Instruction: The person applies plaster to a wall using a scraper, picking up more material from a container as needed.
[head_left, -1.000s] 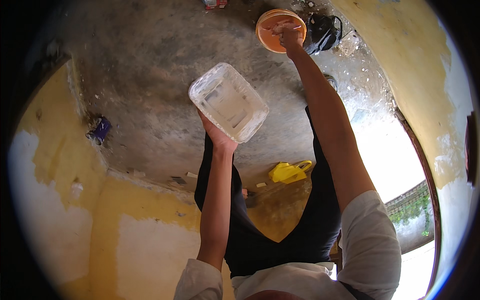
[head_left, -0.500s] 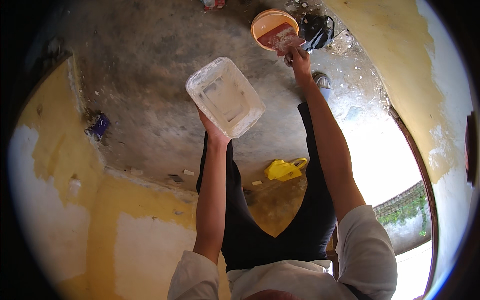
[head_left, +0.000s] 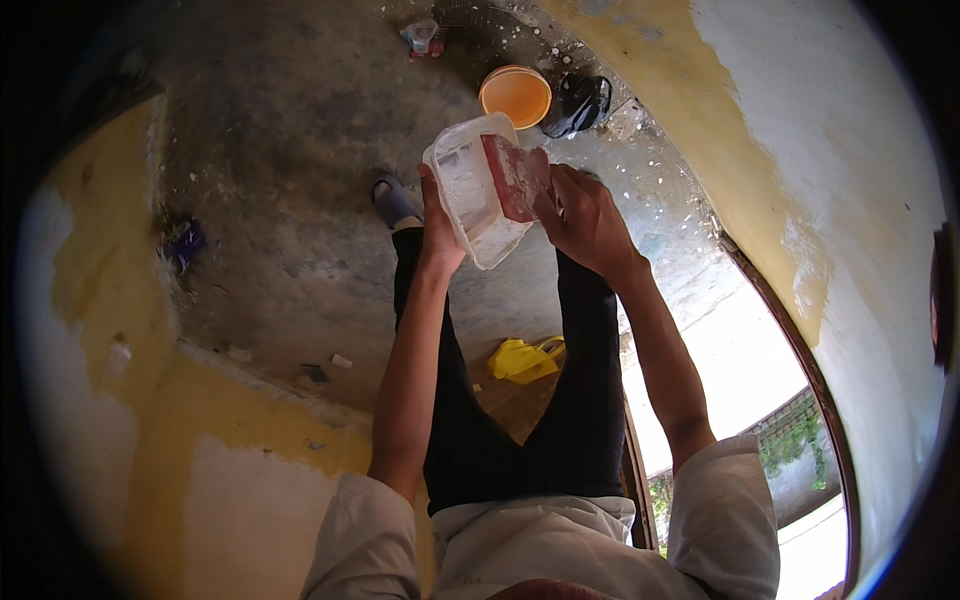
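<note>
A white, translucent rectangular tub (head_left: 462, 190), smeared with whitish residue inside, is tilted in front of me. My left hand (head_left: 441, 232) is closed round its left side. In my right hand (head_left: 592, 222) I grip a flat reddish-brown putty spreader (head_left: 512, 178) coated with whitish paste. Its blade lies over the tub's right side, and I cannot tell whether it touches the wall there. Just beyond the tub, an orange bucket (head_left: 516, 96) stands on the floor.
A black plastic bag (head_left: 579, 106) sits right of the bucket. On the floor lie a yellow bag (head_left: 524, 361) between my legs and a purple packet (head_left: 183, 244) far left. Patchy yellow walls (head_left: 230, 400) flank me, with a bright doorway (head_left: 735, 345) at right.
My right hand has brought the spreader back from the bucket to the tub. The tub has shifted slightly right and turned. My view has shifted, and a sandaled left foot now shows.
</note>
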